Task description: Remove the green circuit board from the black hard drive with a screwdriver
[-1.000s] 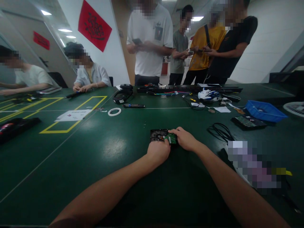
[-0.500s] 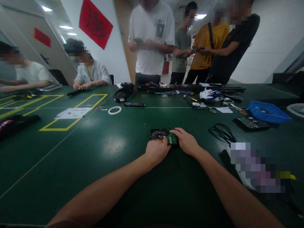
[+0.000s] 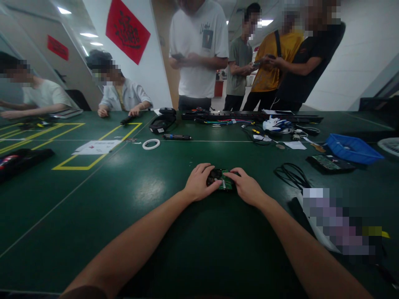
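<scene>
A hard drive (image 3: 223,179) lies on the green table in front of me, its green circuit board facing up on the right part and its dark casing on the left. My left hand (image 3: 199,183) grips the left end, fingers over the far edge and thumb along the near side. At the right end, my right hand (image 3: 247,185) holds the casing, with its index finger reaching over the board. Parts of both ends are hidden under my fingers.
A second drive-like board (image 3: 330,163) and a blue tray (image 3: 353,148) are at the right, near a coiled black cable (image 3: 291,176). Farther off are a white tape ring (image 3: 151,144), a dark screwdriver-like tool (image 3: 177,137) and white gloves (image 3: 277,123). Several people are around the table.
My left hand has shifted from the drive's near edge to its left end, its fingers now over the far side. My right hand stays on the right end.
</scene>
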Available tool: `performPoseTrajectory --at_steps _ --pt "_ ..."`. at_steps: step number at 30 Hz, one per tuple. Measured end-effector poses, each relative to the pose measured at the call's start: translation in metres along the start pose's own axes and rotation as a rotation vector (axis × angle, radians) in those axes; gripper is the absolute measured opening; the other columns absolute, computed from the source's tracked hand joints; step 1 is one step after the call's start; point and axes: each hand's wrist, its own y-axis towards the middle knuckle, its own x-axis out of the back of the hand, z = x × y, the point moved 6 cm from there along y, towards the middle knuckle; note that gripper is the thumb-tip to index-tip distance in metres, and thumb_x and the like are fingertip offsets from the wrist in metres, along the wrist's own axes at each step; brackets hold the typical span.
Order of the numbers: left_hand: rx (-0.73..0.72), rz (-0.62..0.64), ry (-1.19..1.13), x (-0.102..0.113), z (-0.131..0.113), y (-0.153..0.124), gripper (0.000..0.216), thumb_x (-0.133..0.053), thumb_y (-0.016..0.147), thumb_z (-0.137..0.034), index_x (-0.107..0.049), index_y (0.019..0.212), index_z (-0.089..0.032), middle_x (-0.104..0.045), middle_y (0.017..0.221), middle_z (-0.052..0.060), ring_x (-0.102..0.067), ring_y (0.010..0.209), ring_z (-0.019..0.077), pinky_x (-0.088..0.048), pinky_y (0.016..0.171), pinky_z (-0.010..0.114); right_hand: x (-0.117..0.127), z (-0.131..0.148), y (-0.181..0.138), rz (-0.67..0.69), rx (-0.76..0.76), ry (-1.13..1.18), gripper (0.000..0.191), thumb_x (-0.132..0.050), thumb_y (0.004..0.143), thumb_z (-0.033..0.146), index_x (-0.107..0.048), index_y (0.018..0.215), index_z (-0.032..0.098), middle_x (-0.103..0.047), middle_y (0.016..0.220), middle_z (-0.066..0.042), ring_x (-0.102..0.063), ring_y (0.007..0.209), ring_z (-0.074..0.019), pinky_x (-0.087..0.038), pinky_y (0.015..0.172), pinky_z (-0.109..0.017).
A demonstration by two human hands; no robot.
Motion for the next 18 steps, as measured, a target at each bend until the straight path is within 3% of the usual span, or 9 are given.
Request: performPoseTrajectory --at_steps 6,18 --pt "0.019 0.038 -0.054 -0.0085 0.0048 -0.0008 0.065 -0.051 0.096 -0.060 -0.051 0.143 -0.016 -0.058 0.138 0.014 -0.051 0.130 0.0309 -0.040 0.111 0.049 -0.0043 -0.0023 0.0001 0.055 -0.016 -0.033 0.061 -0.047 0.092 0.010 -0.053 0.147 0.036 -0.043 0.147 -0.007 -0.060 0.105 -0.0231 -0.047 0.083 -0.033" --pt "0.006 -0.008 -0.042 -0.0114 0.0069 0.0010 0.047 -0.042 0.103 -0.049 -0.060 0.134 -0.020 -0.065 0.129 0.010 -0.057 0.123 0.0270 -0.042 0.109 0.047 -0.0076 -0.0021 0.0001 0.062 -0.002 -0.062 0.058 -0.049 0.094 0.013 -0.050 0.148 0.036 -0.043 0.144 -0.007 -0.059 0.107 -0.0232 -0.047 0.085 -0.034"
